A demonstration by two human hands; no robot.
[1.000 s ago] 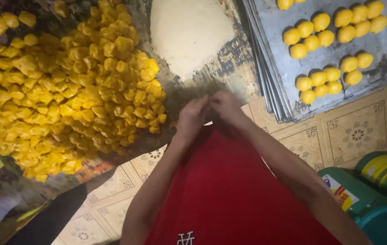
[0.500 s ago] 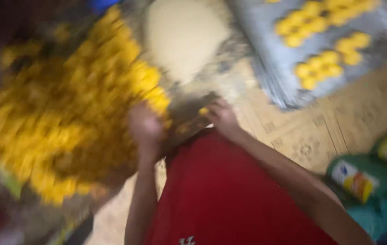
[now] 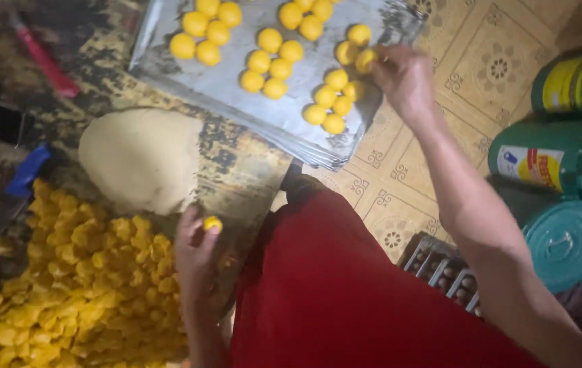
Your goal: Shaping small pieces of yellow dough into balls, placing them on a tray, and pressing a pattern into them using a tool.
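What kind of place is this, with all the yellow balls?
Probably a home kitchen or small food workshop, with the work done low by a tiled floor. A metal baking tray holds rows of rolled yellow balls, a mound of pale dough sits nearby, and a big heap of yellow pieces waits beside it.

yellow pile (image 3: 79, 286) cut off at left and bottom edges, metal tray (image 3: 250, 102) cropped at top

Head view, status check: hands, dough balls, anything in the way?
Right hand setting yellow ball on metal tray. Left hand pinching yellow piece beside heap. Nothing blocking.
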